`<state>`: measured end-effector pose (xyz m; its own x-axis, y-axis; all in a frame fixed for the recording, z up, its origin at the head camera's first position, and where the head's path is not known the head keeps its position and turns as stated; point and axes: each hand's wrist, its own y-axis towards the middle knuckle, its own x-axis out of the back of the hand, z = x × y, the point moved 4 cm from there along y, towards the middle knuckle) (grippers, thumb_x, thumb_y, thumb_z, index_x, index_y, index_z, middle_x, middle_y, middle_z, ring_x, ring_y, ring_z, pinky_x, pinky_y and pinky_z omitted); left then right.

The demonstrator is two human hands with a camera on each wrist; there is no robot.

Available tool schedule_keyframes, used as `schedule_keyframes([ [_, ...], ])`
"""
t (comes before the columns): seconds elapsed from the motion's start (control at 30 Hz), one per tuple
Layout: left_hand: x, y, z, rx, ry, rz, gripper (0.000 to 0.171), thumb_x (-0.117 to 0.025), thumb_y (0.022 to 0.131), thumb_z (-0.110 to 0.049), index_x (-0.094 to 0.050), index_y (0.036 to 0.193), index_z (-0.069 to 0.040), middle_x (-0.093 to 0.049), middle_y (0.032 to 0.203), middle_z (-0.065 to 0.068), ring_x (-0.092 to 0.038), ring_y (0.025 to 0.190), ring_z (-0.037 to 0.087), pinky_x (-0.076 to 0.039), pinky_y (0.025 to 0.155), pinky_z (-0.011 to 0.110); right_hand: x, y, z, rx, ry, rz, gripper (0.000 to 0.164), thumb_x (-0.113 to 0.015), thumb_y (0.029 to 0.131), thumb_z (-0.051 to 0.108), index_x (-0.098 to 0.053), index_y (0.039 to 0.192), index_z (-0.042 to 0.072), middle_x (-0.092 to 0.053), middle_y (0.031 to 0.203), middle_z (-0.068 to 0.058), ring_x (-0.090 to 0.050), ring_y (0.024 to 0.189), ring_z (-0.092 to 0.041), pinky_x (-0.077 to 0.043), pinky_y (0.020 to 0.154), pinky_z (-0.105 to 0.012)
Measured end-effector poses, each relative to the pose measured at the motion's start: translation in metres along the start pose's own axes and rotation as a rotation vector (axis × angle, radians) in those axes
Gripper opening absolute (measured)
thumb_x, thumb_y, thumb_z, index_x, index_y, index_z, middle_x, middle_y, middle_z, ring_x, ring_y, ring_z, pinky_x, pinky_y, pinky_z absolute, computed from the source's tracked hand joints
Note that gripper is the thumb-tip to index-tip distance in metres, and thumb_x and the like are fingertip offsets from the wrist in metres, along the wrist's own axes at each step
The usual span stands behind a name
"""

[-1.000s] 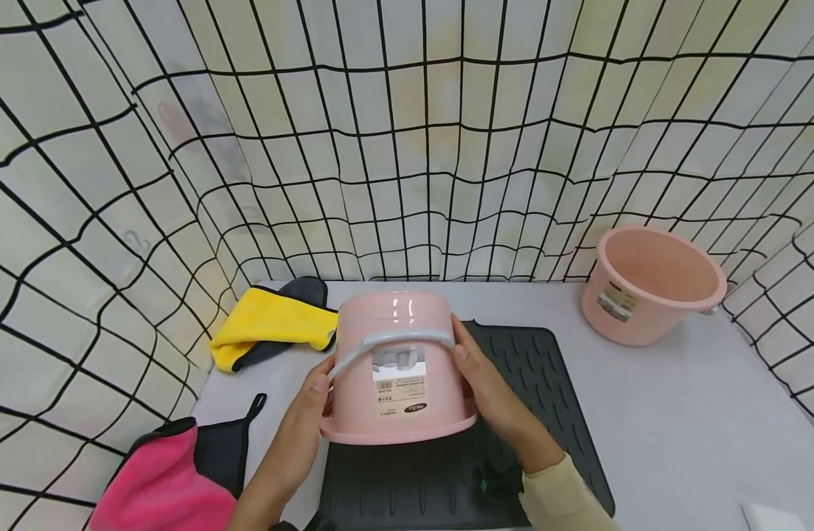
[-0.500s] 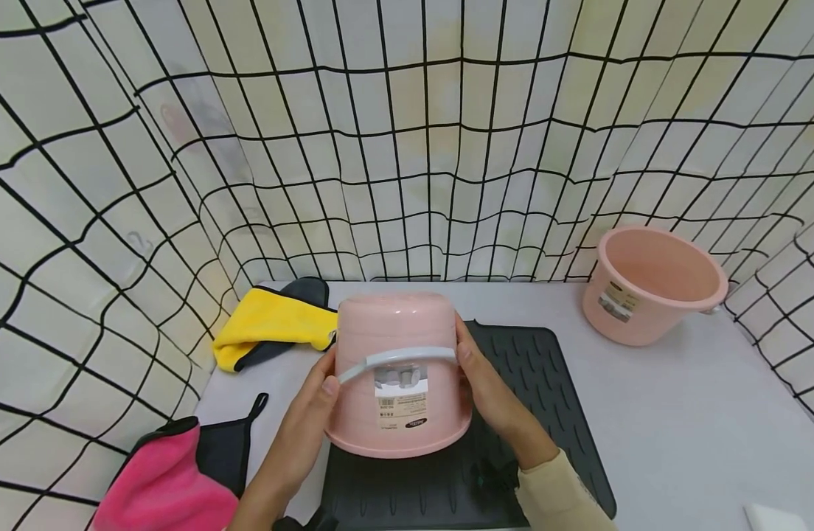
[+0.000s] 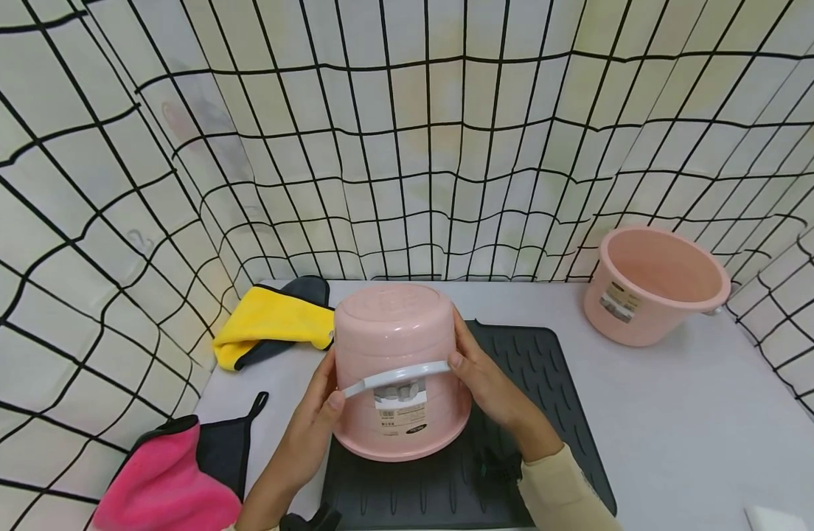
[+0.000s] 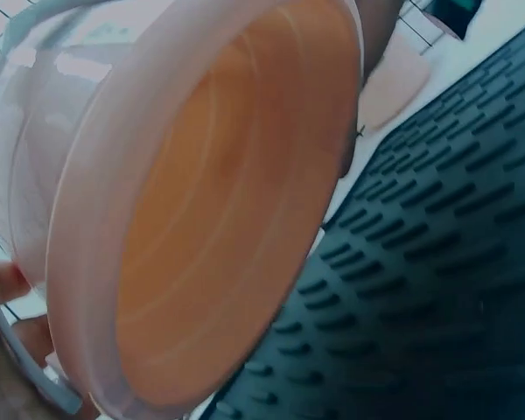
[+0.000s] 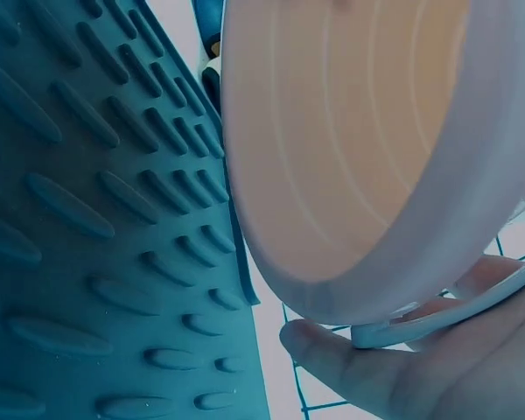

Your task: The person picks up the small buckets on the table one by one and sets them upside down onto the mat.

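Note:
Between my hands is a small pale pink bucket [image 3: 395, 328], turned upside down with its closed base up. My left hand [image 3: 309, 424] grips its left side, thumb on the front near the end of the white handle [image 3: 397, 376]. On the opposite side my right hand [image 3: 496, 391] holds the wall, its thumb at the handle's other end. A printed label [image 3: 400, 413] shows on the front, below the handle. Both wrist views look into the hollow inside [image 4: 236, 201] past the wide rim [image 5: 350, 302]. The rim is raised over a black ribbed mat [image 3: 420, 498].
A second pink bucket [image 3: 616, 313] stands upright at the back right. At left lie a yellow and dark grey cloth [image 3: 274, 317] and a pink and dark grey one [image 3: 168, 483]. Black netting [image 3: 447, 173] over pale walls encloses the table. A white object [image 3: 773, 518] lies front right.
The bucket has tipped so that more of its base shows and its rim sits slightly lower. The handle has swung down across the label. Both hands keep hold of its sides.

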<state>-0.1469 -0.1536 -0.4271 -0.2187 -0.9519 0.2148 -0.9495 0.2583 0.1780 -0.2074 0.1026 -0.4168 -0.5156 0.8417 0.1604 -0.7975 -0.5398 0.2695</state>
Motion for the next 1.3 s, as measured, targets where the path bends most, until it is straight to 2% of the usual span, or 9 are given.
schedule_keyframes([
  [0.13,0.001,0.000,0.005,-0.022,-0.004,0.012,0.066,-0.035,0.113,-0.016,-0.004,0.168,-0.033,-0.005,0.175,0.002,-0.013,0.158,0.036,-0.029,0.112,0.019,0.001,0.000,0.001,0.010,0.011,0.015,0.082,-0.044,0.105,0.062,0.004,0.168,0.038,0.002,0.175,0.004,-0.010,0.156,-0.034,-0.021,0.115,-0.073],
  [0.23,0.001,-0.001,0.007,-0.022,-0.010,0.022,0.068,-0.037,0.112,-0.015,-0.004,0.168,-0.036,-0.005,0.175,0.002,-0.013,0.157,0.037,-0.029,0.112,0.019,0.001,-0.001,-0.002,0.012,0.016,0.027,0.084,-0.047,0.104,0.061,0.004,0.167,0.038,-0.001,0.175,0.003,-0.019,0.153,-0.036,-0.027,0.113,-0.070],
  [0.53,0.002,0.002,0.014,-0.053,-0.070,0.066,0.074,-0.038,0.110,-0.010,0.000,0.168,-0.035,-0.001,0.175,0.002,-0.009,0.157,0.037,-0.027,0.114,0.016,0.001,0.000,-0.010,0.025,0.034,0.034,0.088,-0.056,0.103,0.045,0.003,0.168,0.039,-0.006,0.175,0.002,-0.028,0.146,-0.039,-0.037,0.107,-0.063],
  [0.77,0.001,0.005,0.025,-0.039,-0.008,0.049,0.080,-0.046,0.109,-0.011,0.001,0.168,-0.036,-0.004,0.175,0.002,-0.020,0.152,0.036,-0.034,0.112,0.019,0.000,-0.003,-0.019,0.033,-0.008,-0.010,0.095,-0.061,0.101,0.047,0.004,0.169,0.033,-0.017,0.172,-0.008,-0.048,0.121,-0.037,-0.052,0.093,-0.046],
  [0.83,0.001,0.006,0.028,-0.034,0.003,0.043,0.081,-0.047,0.109,-0.011,0.002,0.168,-0.037,-0.003,0.175,0.000,-0.019,0.153,0.035,-0.035,0.116,0.031,-0.001,-0.003,-0.022,0.027,-0.031,-0.021,0.096,-0.062,0.100,0.048,0.004,0.168,0.034,-0.017,0.172,-0.009,-0.047,0.120,-0.036,-0.051,0.093,-0.046],
  [0.9,0.002,0.006,0.032,-0.033,0.003,0.043,0.082,-0.048,0.108,-0.011,0.003,0.168,-0.037,-0.001,0.175,0.000,-0.017,0.154,0.036,-0.032,0.120,0.049,-0.001,-0.002,-0.022,0.021,-0.048,-0.022,0.098,-0.063,0.100,0.049,0.004,0.168,0.034,-0.014,0.173,-0.007,-0.046,0.123,-0.036,-0.049,0.095,-0.049],
  [1.0,0.002,0.007,0.035,-0.029,0.005,0.043,0.085,-0.050,0.107,-0.011,0.004,0.167,-0.037,0.000,0.175,0.000,-0.015,0.155,0.038,-0.018,0.116,0.074,-0.003,-0.001,-0.024,0.012,-0.062,-0.020,0.101,-0.066,0.098,0.048,0.005,0.168,0.034,-0.009,0.174,-0.004,-0.042,0.131,-0.036,-0.044,0.101,-0.056],
  [1.13,0.003,0.008,0.038,-0.025,0.025,0.031,0.089,-0.055,0.105,-0.013,0.003,0.167,-0.039,-0.002,0.175,-0.001,-0.015,0.155,0.039,-0.010,0.114,0.080,-0.005,-0.001,-0.027,-0.015,-0.058,-0.021,0.107,-0.072,0.095,0.045,0.006,0.167,0.036,-0.005,0.175,0.000,-0.037,0.140,-0.036,-0.034,0.109,-0.067],
  [1.3,0.005,0.011,0.040,-0.027,0.057,0.020,0.099,-0.066,0.100,-0.013,0.001,0.168,-0.039,-0.007,0.175,-0.005,-0.022,0.153,0.036,-0.014,0.116,0.078,-0.006,0.000,-0.033,-0.047,-0.042,-0.040,0.113,-0.079,0.090,0.041,0.005,0.166,0.042,-0.002,0.174,0.007,-0.025,0.150,-0.032,-0.022,0.116,-0.071],
])
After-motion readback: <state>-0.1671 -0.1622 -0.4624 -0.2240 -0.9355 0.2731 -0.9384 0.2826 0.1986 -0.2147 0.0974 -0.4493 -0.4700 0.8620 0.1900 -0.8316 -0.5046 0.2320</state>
